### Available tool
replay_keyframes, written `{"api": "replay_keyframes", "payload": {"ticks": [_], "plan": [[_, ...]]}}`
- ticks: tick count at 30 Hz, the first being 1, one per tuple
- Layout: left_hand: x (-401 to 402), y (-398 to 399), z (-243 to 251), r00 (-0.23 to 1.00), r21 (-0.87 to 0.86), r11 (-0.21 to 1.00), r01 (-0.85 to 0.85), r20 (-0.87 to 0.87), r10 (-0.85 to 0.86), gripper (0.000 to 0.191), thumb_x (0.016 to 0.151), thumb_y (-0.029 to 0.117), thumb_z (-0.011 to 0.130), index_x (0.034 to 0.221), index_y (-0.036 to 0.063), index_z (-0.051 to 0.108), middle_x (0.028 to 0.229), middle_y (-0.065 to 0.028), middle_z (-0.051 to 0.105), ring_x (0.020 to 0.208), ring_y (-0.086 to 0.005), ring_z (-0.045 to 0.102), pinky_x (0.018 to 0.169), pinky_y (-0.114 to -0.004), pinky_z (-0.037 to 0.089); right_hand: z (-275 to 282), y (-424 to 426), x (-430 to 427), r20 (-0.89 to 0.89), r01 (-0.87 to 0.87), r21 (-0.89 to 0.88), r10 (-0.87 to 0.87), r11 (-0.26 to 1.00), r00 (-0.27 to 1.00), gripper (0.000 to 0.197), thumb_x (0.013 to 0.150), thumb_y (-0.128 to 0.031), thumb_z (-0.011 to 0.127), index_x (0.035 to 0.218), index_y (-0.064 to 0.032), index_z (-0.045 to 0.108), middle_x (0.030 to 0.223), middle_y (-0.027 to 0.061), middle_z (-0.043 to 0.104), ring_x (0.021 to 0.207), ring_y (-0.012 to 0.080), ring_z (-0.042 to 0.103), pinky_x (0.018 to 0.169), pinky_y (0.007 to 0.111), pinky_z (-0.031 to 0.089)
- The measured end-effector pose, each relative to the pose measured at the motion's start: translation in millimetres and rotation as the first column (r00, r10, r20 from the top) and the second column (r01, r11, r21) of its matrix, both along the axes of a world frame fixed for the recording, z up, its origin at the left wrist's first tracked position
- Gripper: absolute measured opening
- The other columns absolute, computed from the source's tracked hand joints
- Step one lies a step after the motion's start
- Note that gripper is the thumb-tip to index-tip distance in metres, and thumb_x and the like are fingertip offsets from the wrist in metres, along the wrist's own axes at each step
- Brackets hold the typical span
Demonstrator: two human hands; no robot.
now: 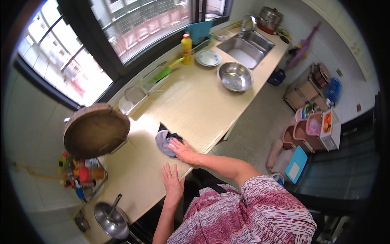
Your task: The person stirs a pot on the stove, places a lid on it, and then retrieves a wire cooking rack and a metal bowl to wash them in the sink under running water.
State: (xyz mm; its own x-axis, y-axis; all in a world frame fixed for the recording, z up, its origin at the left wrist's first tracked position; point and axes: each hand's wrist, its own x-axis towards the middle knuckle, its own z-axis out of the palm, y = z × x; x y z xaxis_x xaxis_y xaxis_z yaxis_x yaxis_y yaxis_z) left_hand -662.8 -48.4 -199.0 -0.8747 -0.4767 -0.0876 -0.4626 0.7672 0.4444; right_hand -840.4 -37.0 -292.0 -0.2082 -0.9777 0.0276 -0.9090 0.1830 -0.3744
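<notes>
My right hand (182, 150) presses down on a crumpled grey and dark cloth (164, 142) lying on the cream countertop (186, 106). Part of the cloth is covered by my fingers, which are bent over its near side. My left hand (173, 181) rests at the counter's front edge, fingers apart, with nothing in it. A large round wooden board or pan (97, 132), brown inside, leans near the window to the left of the cloth.
A steel basin (235, 77), stacked plates (208, 58) and a yellow bottle (186, 48) stand toward the steel sink (243, 52). White trays (134, 102) line the window. Bottled condiments (83, 174) fill a rack at left, near a wok (111, 220). Pink bins (300, 134) stand on the floor at right.
</notes>
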Motion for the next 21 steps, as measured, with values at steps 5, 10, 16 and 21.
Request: {"api": "replay_keyframes", "payload": {"ticks": [5, 10, 16, 21], "plan": [[-37, -26, -40, 0.995, -0.016, 0.995, 0.098, -0.006, -0.098, 0.074, 0.07, 0.018, 0.067, 0.131, 0.0045, 0.026, 0.138, -0.0239, 0.009, 0.125, -0.0439, 0.012, 0.097, -0.054, 0.022, 24, 51, -8, 0.309, 0.267, -0.277, -0.178, 0.923, 0.934, 0.04, 0.072, -0.001, 0.049, 0.112, -0.0032, 0.049, 0.121, 0.0189, 0.043, 0.111, 0.0321, 0.043, 0.091, 0.039, 0.036], [-73, -44, -76, 0.968, -0.11, 0.963, 0.246, 0.081, -0.238, 0.088, 0.072, 0.031, 0.064, 0.131, -0.009, 0.011, 0.132, -0.037, 0.001, 0.125, -0.0471, 0.006, 0.101, -0.05, 0.013, 12, 161, -8, 0.334, 0.61, -0.179, -0.535, 0.772, 0.776, 0.031, 0.072, 0.0, 0.045, 0.101, -0.0018, 0.053, 0.113, 0.0177, 0.048, 0.103, 0.0333, 0.047, 0.087, 0.04, 0.039], [-109, -26, -58, 0.88, -0.042, 0.969, 0.243, 0.43, -0.202, 0.096, 0.07, 0.038, 0.065, 0.128, -0.015, 0.009, 0.128, -0.0428, 0.0, 0.125, -0.0486, 0.004, 0.103, -0.048, 0.011, -43, 323, 32, 0.243, 0.94, 0.315, -0.969, 0.13, 0.052, 0.03, 0.069, -0.006, 0.05, 0.099, -0.0032, 0.056, 0.104, 0.0182, 0.054, 0.098, 0.0339, 0.051, 0.084, 0.039, 0.042], [-124, -35, -43, 0.815, -0.214, 0.909, 0.359, 0.546, -0.193, 0.077, 0.07, 0.041, 0.063, 0.12, -0.0097, 0.034, 0.11, -0.0331, 0.04, 0.103, -0.0421, 0.043, 0.086, -0.043, 0.037, -78, 423, 79, -0.031, 0.638, 0.709, -0.917, -0.3, -0.397, 0.021, 0.067, -0.014, 0.056, 0.082, -0.0011, 0.063, 0.088, 0.0206, 0.06, 0.085, 0.0334, 0.059, 0.074, 0.04, 0.047]]}}
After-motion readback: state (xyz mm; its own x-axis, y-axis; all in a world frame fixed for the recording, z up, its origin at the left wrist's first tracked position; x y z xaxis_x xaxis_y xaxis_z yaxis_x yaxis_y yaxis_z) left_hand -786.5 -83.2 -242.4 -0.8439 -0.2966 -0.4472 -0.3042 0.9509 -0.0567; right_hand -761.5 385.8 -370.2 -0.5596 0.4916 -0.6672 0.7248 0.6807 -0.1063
